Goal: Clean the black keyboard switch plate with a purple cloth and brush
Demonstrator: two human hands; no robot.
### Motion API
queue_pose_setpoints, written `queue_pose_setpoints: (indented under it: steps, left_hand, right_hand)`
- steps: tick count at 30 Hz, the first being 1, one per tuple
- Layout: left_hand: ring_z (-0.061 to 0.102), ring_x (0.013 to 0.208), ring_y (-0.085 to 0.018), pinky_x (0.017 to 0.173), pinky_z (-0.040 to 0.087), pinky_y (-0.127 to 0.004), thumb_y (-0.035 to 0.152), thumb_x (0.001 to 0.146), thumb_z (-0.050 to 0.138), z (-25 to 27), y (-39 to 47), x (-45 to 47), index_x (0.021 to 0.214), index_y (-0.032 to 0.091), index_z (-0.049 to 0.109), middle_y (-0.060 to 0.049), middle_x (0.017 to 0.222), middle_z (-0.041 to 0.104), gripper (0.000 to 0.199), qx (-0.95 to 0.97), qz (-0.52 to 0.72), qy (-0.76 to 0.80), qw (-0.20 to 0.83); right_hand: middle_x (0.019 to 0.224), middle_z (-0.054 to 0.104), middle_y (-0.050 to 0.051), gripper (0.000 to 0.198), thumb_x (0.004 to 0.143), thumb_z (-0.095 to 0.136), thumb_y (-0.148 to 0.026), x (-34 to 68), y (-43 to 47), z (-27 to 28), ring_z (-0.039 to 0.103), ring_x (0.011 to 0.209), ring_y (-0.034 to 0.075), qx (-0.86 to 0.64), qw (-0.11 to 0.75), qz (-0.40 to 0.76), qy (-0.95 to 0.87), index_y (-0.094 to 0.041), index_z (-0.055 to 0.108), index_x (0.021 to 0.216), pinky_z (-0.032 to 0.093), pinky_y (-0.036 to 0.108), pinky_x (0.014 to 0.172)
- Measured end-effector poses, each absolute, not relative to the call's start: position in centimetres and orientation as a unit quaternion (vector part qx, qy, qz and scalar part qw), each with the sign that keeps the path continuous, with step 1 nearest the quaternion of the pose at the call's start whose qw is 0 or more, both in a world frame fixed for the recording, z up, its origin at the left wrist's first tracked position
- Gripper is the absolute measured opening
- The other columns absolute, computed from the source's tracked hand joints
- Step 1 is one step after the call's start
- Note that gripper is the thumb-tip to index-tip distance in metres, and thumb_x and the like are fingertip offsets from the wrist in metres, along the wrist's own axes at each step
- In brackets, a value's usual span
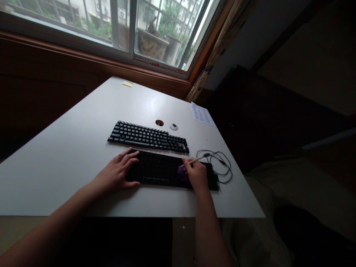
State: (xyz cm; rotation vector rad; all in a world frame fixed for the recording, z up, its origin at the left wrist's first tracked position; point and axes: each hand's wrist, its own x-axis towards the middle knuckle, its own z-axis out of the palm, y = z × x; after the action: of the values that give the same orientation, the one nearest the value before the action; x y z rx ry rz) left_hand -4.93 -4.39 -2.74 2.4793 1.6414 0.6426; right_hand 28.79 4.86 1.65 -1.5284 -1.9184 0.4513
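Keyboard point(150, 136) up top, flat black panel point(158, 168) under both hands

So this is a white tabletop point(69, 148) by a window point(155, 33). The panel is long, dark and keyboard-shaped, and it lies nearest the front edge, right of the middle of that edge. Just behind it, toward the far edge, sits the keyboard, full of black keys, running roughly parallel with a narrow strip of white between the two.

Left hand point(119, 170) is at the panel's left end, fingers spread well apart, with the thumb along the near side and the other fingertips around the far left corner. Right hand point(197, 174) is over the panel's right half, fingers pinched together on a thin pale stick point(197, 160) that slants up toward the right edge of the tabletop. There's something soft and purple point(182, 173) just under those fingers, against the panel. Too dark for me to tell if it's joined to the stick.

Black cable point(230, 168) lies in loose loops by the right edge, beside the panel's right end. Behind the keyboard, toward the far edge, there's a round cable hole point(159, 122) with a white ring-shaped grommet point(173, 127) just beside it. Yellow sticky note point(128, 84) near the far left corner, printed sheet point(201, 114) at the far right corner.
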Motion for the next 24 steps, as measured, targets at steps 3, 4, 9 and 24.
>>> queue_pose_setpoints:
  steps: [3, 4, 9, 24]
  left_hand:
    - [0.018, 0.156, -0.037, 0.122, 0.033, -0.055, 0.061, 0.08, 0.074, -2.7, -4.4, -4.9, 0.135, 0.023, 0.049, -0.01, 0.163, 0.038, 0.072, 0.813, 0.211, 0.54, 0.051]
    - [0.018, 0.156, -0.037, 0.122, 0.032, -0.055, 0.062, 0.08, 0.074, -2.8, -4.4, -4.9, 0.135, 0.023, 0.049, -0.011, 0.163, 0.038, 0.072, 0.813, 0.212, 0.54, 0.052]
    - [0.017, 0.156, -0.036, 0.123, 0.031, -0.056, 0.062, 0.081, 0.073, -2.9, -4.4, -5.0, 0.135, 0.021, 0.049, -0.012, 0.163, 0.038, 0.072, 0.813, 0.219, 0.536, 0.058]
    - [0.017, 0.156, -0.036, 0.122, 0.032, -0.055, 0.062, 0.08, 0.074, -3.2, -4.4, -5.1, 0.137, 0.022, 0.048, -0.01, 0.163, 0.037, 0.073, 0.813, 0.22, 0.536, 0.053]
  right_hand:
    - [0.061, 0.07, 0.004, 0.048, 0.095, 0.054, -0.062, 28.7, 5.3, 1.5, 0.069, 0.059, 0.021, -0.577, 0.326, 0.188, -0.725, -0.021, 0.069, 0.076, 0.048, 0.027, 0.059]
    - [0.06, 0.069, 0.004, 0.047, 0.094, 0.056, -0.062, 28.8, 5.4, 1.4, 0.068, 0.057, 0.021, -0.576, 0.332, 0.203, -0.719, -0.021, 0.069, 0.076, 0.048, 0.027, 0.058]
    - [0.063, 0.069, 0.002, 0.043, 0.09, 0.064, -0.06, 29.6, 5.7, 0.8, 0.064, 0.052, 0.018, -0.556, 0.356, 0.312, -0.683, -0.019, 0.07, 0.08, 0.048, 0.026, 0.054]
    - [0.062, 0.068, 0.001, 0.038, 0.095, 0.061, -0.053, 29.1, 4.8, 2.9, 0.065, 0.058, 0.018, -0.544, 0.376, 0.23, -0.714, -0.02, 0.07, 0.078, 0.048, 0.029, 0.061]
